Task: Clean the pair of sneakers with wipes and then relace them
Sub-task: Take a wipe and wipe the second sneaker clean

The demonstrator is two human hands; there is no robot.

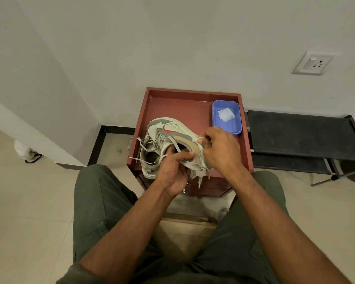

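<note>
While gripped, sneaker [172, 138] between hands [197, 158].

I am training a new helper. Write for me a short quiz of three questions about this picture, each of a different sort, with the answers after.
1. True or false: the blue tray holds a white wipe.
2. What does the left hand hold? A) the wipe B) the sneaker C) the tray
3. Fill in: the right hand pinches a thin white ____ at the sneaker's edge.

Key: 1 true. 2 B. 3 lace; it looks like a lace, though it is small in this view.
</note>
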